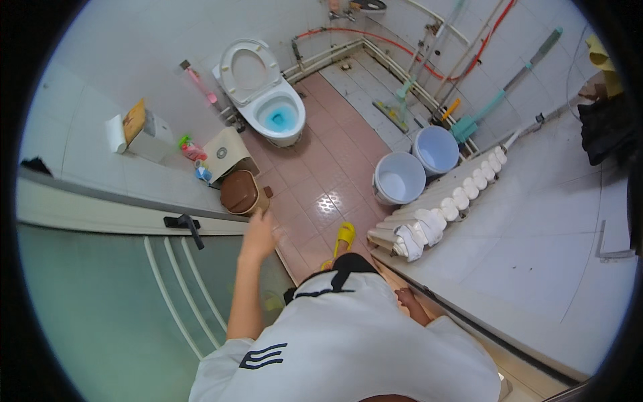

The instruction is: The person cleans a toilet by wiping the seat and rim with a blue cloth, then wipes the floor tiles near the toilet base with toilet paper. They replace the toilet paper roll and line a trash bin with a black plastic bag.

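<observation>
My left hand is held out in front of me, blurred, just on the near side of a brown-lidded waste bin. I cannot make out whether it touches the bin, and I see nothing in it. To its left is a frosted-glass door with a black lever handle. Down by my right side hangs my right hand, beside the door frame; its fingers are partly hidden. Farther ahead, a white toilet has its lid raised and blue water in the bowl.
Two white buckets stand on the right near a white radiator. A squeegee mop and a green-headed brush lean along the wall. A cream box and a pink bottle sit behind the bin. Pink tiles cover the floor.
</observation>
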`<control>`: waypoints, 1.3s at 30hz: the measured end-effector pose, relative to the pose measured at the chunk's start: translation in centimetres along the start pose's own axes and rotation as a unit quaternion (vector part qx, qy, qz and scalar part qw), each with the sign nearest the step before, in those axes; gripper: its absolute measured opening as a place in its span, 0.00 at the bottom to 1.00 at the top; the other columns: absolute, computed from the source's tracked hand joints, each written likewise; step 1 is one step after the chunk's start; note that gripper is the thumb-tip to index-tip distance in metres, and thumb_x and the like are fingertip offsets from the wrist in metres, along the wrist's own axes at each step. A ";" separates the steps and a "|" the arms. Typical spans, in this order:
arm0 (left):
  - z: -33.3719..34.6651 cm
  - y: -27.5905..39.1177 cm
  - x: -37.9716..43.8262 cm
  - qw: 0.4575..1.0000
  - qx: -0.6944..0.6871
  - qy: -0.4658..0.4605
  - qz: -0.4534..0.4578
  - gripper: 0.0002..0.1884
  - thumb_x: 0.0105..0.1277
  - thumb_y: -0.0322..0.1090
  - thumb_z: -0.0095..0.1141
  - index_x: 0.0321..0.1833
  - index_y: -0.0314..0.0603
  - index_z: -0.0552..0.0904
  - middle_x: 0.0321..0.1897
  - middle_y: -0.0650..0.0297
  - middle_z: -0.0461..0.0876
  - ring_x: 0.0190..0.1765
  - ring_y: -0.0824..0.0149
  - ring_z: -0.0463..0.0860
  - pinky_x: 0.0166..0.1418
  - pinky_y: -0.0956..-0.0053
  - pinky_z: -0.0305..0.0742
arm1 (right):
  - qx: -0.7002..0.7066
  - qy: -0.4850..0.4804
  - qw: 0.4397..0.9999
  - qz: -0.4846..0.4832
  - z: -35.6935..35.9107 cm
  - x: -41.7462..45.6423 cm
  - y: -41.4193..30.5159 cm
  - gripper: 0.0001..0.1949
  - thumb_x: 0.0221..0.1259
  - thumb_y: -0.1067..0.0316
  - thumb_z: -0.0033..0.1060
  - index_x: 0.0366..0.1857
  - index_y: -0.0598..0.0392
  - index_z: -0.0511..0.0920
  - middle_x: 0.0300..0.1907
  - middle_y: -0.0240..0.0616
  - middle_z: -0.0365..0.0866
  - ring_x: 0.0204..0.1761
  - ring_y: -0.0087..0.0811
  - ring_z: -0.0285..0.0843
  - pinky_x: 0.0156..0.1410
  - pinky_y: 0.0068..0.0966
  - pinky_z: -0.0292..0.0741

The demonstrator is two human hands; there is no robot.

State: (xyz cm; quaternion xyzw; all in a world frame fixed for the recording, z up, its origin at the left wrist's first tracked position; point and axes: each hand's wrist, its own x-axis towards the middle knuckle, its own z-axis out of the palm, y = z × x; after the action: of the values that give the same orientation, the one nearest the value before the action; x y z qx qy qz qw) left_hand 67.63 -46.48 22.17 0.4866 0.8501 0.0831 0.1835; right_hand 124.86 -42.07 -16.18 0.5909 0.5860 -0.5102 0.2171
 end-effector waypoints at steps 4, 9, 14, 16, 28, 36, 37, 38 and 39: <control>-4.1 -1.8 3.0 0.996 0.036 0.063 -0.051 0.33 0.57 0.41 0.62 0.63 0.33 0.65 0.66 0.39 0.58 0.67 0.42 0.60 0.66 0.56 0.63 | 0.111 0.050 0.987 0.103 0.1 -1.6 -4.8 0.28 0.54 0.51 0.58 0.57 0.56 0.72 0.38 0.46 0.81 0.39 0.38 0.79 0.43 0.37 0.75; -7.9 -3.3 7.9 0.989 0.053 0.120 -0.073 0.37 0.59 0.43 0.61 0.67 0.37 0.61 0.68 0.39 0.54 0.69 0.42 0.57 0.69 0.57 0.58 | 0.134 0.082 0.984 0.087 -2.6 -1.6 -8.6 0.26 0.54 0.53 0.58 0.55 0.56 0.73 0.38 0.47 0.81 0.39 0.39 0.79 0.43 0.38 0.75; -10.9 -7.0 10.9 0.953 0.177 0.128 -0.209 0.44 0.57 0.51 0.60 0.72 0.46 0.53 0.72 0.47 0.45 0.73 0.44 0.48 0.67 0.42 0.54 | 0.139 0.087 0.984 0.067 -4.9 -0.6 -13.1 0.25 0.54 0.54 0.58 0.54 0.56 0.74 0.37 0.48 0.81 0.39 0.40 0.79 0.43 0.38 0.75; -12.9 -9.0 12.1 0.926 0.206 0.138 -0.286 0.47 0.56 0.55 0.60 0.73 0.50 0.50 0.74 0.51 0.42 0.74 0.45 0.45 0.65 0.35 0.52 | 0.136 0.087 0.985 0.060 -5.4 0.0 -14.8 0.24 0.54 0.54 0.57 0.53 0.56 0.74 0.37 0.48 0.81 0.39 0.41 0.79 0.43 0.38 0.75; -27.7 -24.7 21.7 0.744 0.286 0.383 -0.466 0.43 0.57 0.53 0.58 0.72 0.52 0.53 0.74 0.55 0.44 0.74 0.43 0.42 0.65 0.31 0.47 | 0.057 0.090 0.993 0.047 -7.5 4.0 -26.3 0.20 0.54 0.57 0.57 0.49 0.56 0.76 0.36 0.50 0.80 0.39 0.43 0.79 0.43 0.38 0.75; -33.2 -43.8 25.4 0.807 0.137 0.289 -0.496 0.25 0.57 0.49 0.57 0.54 0.41 0.72 0.54 0.48 0.72 0.58 0.48 0.72 0.56 0.52 0.71 | 0.016 0.106 0.994 0.014 -9.1 6.9 -39.5 0.18 0.54 0.59 0.56 0.47 0.56 0.77 0.35 0.51 0.80 0.39 0.44 0.79 0.43 0.38 0.74; -33.2 -46.3 25.0 0.801 0.153 0.273 -0.510 0.25 0.57 0.48 0.58 0.52 0.41 0.72 0.50 0.49 0.74 0.54 0.49 0.75 0.54 0.53 0.73 | 0.012 0.106 0.994 0.010 -9.1 7.1 -40.9 0.18 0.54 0.59 0.56 0.46 0.56 0.77 0.35 0.51 0.80 0.39 0.45 0.79 0.43 0.38 0.74; -33.2 -48.5 25.0 0.796 0.167 0.257 -0.522 0.24 0.57 0.48 0.58 0.51 0.40 0.73 0.47 0.49 0.76 0.51 0.49 0.77 0.51 0.55 0.74 | 0.010 0.108 0.994 0.008 -9.1 7.1 -42.3 0.18 0.54 0.59 0.56 0.46 0.56 0.77 0.35 0.51 0.80 0.39 0.45 0.79 0.43 0.38 0.74; -33.1 -50.0 25.4 0.789 0.180 0.278 -0.517 0.24 0.57 0.48 0.58 0.51 0.39 0.73 0.46 0.49 0.77 0.50 0.49 0.78 0.51 0.55 0.75 | 0.007 0.112 0.994 0.007 -9.2 7.1 -43.5 0.17 0.54 0.59 0.56 0.46 0.56 0.78 0.35 0.51 0.80 0.39 0.45 0.79 0.43 0.38 0.74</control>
State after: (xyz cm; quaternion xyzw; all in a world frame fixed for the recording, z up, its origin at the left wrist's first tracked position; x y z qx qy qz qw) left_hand 3.14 -49.12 30.67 -0.0458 0.9885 -0.0474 -0.1363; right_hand 86.80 -21.38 -3.87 0.6499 0.5987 -0.4436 0.1496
